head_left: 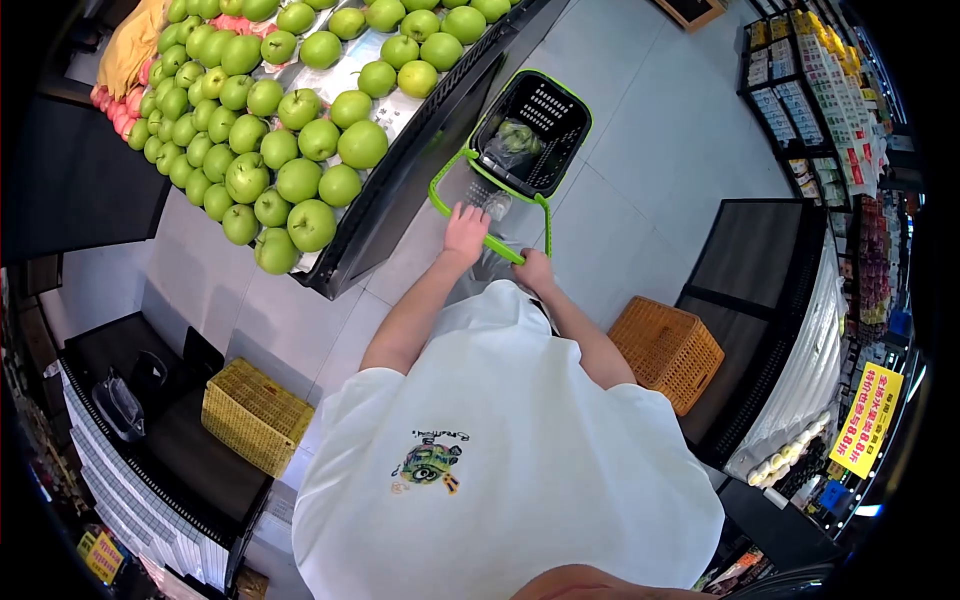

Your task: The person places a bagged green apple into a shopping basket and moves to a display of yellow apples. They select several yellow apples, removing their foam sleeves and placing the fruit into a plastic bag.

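Note:
A black shopping basket (570,112) with a bright green rim hangs in front of me, with a clear plastic bag of green produce (512,143) inside. Its green handle (504,249) is tilted toward my body. My left hand (466,234) lies over the left part of the handle, closed around it, its fingertips pointing forward. My right hand (534,271) is wrapped round the handle near its right corner. A small piece of crumpled clear plastic (497,205) shows just beyond my left hand.
To the front left stands a black display stand (400,200) piled with green apples (298,180). Wicker baskets sit at the right (665,350) and left (255,415). Stocked shelves (810,100) line the right side, and a yellow sign (866,420) hangs there. Grey tiled floor (640,130) lies ahead.

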`<state>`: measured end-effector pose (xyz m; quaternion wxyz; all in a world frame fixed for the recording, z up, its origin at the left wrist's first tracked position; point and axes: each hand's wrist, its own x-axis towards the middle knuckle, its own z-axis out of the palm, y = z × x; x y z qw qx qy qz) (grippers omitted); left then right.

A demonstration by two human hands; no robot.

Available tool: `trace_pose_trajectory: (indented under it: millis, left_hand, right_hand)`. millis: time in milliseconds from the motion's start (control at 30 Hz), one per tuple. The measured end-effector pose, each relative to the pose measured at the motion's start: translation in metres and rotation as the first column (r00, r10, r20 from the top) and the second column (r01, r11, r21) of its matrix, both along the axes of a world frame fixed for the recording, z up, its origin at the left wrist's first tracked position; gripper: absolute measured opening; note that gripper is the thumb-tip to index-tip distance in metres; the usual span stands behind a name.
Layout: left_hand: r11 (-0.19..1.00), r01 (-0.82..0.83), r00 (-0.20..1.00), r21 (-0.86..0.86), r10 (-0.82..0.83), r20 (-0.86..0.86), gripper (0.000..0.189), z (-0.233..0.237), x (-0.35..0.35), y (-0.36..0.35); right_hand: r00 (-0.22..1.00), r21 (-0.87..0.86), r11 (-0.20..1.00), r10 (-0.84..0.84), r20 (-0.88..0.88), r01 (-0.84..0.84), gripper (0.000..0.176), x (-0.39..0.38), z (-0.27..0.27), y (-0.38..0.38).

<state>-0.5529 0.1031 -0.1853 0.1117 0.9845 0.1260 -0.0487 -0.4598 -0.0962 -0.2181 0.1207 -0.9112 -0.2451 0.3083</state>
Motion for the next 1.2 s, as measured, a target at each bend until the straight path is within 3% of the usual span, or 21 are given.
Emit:
trace_pose_trajectory:
  millis: [67, 133, 200, 300, 367, 433, 500, 600, 667, 733, 833, 1200]
  left_hand:
    - [1.0, 0.014, 0.999, -0.027, -0.013, 0.047, 0.03, -0.008, 0.002, -0.021]
    - [0.997, -0.016, 1.0, -0.077, 0.015, -0.017, 0.031, -0.029, 0.006, -0.047]
    - [0.99, -0.052, 0.996, -0.127, 0.042, -0.08, 0.032, -0.046, 0.005, -0.05]
    - [0.996, 0.031, 0.986, -0.078, -0.043, -0.163, 0.034, -0.055, 0.012, -0.036]
    - [0.981, 0.12, 0.972, -0.15, -0.147, -0.184, 0.033, -0.05, 0.03, -0.025]
    - [0.984, 0.136, 0.97, -0.114, -0.156, -0.185, 0.029, -0.057, 0.049, -0.021]
    - [0.985, 0.151, 0.967, -0.087, -0.165, -0.195, 0.027, -0.065, 0.063, -0.02]
    - [0.986, 0.159, 0.964, -0.056, -0.167, -0.206, 0.025, -0.073, 0.092, -0.006]
    - [0.99, 0.134, 0.953, -0.046, -0.141, -0.269, 0.026, -0.073, 0.116, -0.001]
    - [0.99, 0.116, 0.953, -0.076, -0.133, -0.273, 0.025, -0.067, 0.138, 0.004]
    - [0.987, 0.112, 0.947, -0.118, -0.142, -0.289, 0.025, -0.058, 0.173, 0.012]
    - [0.982, 0.131, 0.938, -0.133, -0.166, -0.304, 0.03, -0.06, 0.283, 0.0]
  right_hand:
    - [0.997, -0.01, 0.999, 0.037, 0.072, -0.036, 0.026, 0.009, -0.016, -0.002]
    - [0.996, -0.062, 0.997, 0.057, 0.064, -0.053, 0.026, 0.012, -0.007, 0.007]
    - [0.953, -0.151, 0.946, 0.298, 0.054, -0.287, 0.031, 0.011, -0.006, 0.011]
    - [0.941, -0.06, 0.939, 0.338, -0.035, -0.339, 0.037, 0.021, -0.037, 0.019]
    - [0.949, 0.027, 0.95, 0.311, -0.051, -0.31, 0.039, 0.033, -0.073, 0.03]
    - [0.956, 0.111, 0.955, 0.283, -0.075, -0.274, 0.041, 0.05, -0.08, 0.044]
    - [0.931, 0.16, 0.96, 0.266, -0.25, -0.231, 0.043, 0.069, -0.062, 0.056]
    - [0.889, 0.161, 0.959, 0.277, -0.364, -0.232, 0.044, 0.106, -0.043, 0.076]
    - [0.888, 0.179, 0.957, 0.279, -0.365, -0.228, 0.043, 0.126, -0.046, 0.085]
    - [0.909, 0.087, 0.966, 0.257, -0.327, -0.242, 0.043, 0.143, -0.064, 0.088]
    - [0.942, -0.022, 0.973, 0.216, -0.258, -0.229, 0.035, 0.173, -0.029, 0.098]
    - [0.974, -0.075, 0.984, 0.146, -0.176, -0.161, 0.033, 0.268, -0.012, 0.09]
